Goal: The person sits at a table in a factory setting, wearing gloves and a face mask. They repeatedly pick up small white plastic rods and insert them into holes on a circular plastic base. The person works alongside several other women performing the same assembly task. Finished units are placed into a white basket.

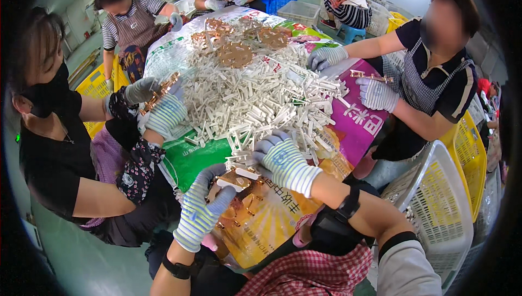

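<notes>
My left hand [201, 209], in a green-and-white striped glove with grey fingertips, grips a copper-coloured metal plate [235, 178] with cut-outs and white strips on it. More copper pieces show just below the plate, over the yellow sack. My right hand [285, 160], gloved alike, has its fingers bent at the near edge of a heap of short white strips [255, 94]. Whatever is between those fingers is hidden. Its fingertips are close to the plate's upper right side. Several round copper plates [235, 55] lie on the far part of the heap.
Printed sacks [353, 127] cover the work surface. A person [65, 171] at the left and another [424, 78] at the right hold copper pieces. Others sit at the far side. A white basket [435, 209] stands beside my right arm, with yellow crates [468, 160] behind it.
</notes>
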Demonstrator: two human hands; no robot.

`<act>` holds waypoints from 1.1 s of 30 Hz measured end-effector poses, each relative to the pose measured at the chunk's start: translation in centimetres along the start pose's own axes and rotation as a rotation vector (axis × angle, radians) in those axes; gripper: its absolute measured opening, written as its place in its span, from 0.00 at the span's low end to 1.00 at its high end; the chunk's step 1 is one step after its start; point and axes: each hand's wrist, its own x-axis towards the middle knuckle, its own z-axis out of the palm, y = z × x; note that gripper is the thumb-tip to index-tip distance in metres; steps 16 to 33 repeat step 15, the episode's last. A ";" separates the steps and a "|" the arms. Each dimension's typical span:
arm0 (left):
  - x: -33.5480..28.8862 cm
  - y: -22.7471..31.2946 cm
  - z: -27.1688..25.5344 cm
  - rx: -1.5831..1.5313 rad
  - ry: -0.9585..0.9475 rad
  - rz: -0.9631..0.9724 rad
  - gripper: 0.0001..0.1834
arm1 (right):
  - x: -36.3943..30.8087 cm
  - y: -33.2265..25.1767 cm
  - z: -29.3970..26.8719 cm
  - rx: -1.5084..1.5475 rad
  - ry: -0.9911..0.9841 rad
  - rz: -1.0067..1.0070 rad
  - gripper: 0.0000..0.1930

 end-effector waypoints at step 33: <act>0.6 -2.3 0.2 0.205 0.093 0.109 0.23 | -0.1 1.2 -2.3 0.569 0.012 0.376 0.13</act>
